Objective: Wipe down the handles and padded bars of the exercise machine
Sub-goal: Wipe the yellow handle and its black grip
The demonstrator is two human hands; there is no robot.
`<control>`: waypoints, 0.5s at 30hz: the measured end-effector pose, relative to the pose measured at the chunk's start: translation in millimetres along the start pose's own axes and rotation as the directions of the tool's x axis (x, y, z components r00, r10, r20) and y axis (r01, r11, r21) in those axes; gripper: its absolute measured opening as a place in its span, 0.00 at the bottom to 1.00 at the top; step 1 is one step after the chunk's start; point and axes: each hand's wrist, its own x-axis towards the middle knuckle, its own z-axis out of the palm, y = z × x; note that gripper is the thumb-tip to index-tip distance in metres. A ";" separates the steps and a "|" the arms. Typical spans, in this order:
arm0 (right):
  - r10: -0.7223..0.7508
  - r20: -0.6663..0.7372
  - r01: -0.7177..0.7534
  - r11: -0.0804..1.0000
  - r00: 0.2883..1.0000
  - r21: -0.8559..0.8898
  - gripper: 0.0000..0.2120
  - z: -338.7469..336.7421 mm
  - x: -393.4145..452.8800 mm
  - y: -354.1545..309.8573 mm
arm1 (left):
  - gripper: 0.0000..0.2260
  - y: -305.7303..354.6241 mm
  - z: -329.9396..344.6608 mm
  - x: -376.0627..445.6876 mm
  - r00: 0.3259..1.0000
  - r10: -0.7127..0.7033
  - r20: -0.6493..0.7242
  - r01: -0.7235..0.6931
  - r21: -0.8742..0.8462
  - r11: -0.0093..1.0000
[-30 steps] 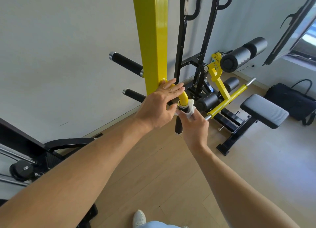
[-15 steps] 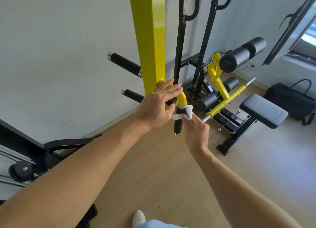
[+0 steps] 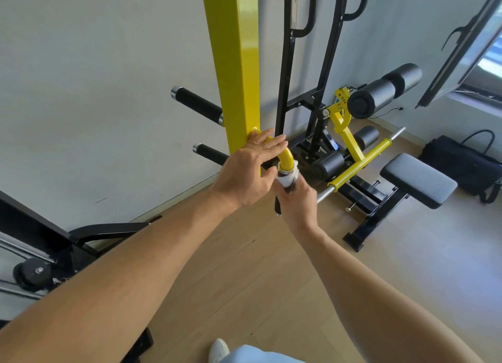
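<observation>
Head view: a white cloth (image 3: 288,178) is clenched round the black handle (image 3: 279,199) by the right hand (image 3: 300,203), below the curved yellow bar (image 3: 285,158), over which the left hand (image 3: 251,171) is laid flat, fingers loose. Bare wooden floor (image 3: 271,281) is seen beneath.

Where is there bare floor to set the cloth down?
Bare wood floor lies between the two forearms, and more right of the bench foot. Crowded: around the yellow post, where left hand and right hand work the cloth.
</observation>
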 end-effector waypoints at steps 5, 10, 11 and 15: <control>0.202 0.091 -0.195 0.977 0.975 -0.087 0.08 14.4 -12.7 15.1 | 0.24 2.7 -2.7 1.4 1.000 -0.015 0.013 0.015 -0.003 1.000; 0.103 -0.031 -0.098 0.986 0.994 0.139 0.09 7.1 3.9 -22.0 | 0.23 0.6 -3.1 0.6 1.000 -0.005 0.011 0.005 -0.003 1.000; 0.080 -0.051 -0.072 0.987 0.995 0.146 0.11 6.4 8.5 -25.5 | 0.23 0.3 -2.1 0.4 1.000 -0.002 0.004 0.002 0.000 1.000; 0.119 0.080 -0.122 0.992 0.990 0.032 0.15 8.6 -0.5 -0.5 | 0.24 1.5 -1.2 1.2 1.000 -0.006 0.011 0.007 -0.004 1.000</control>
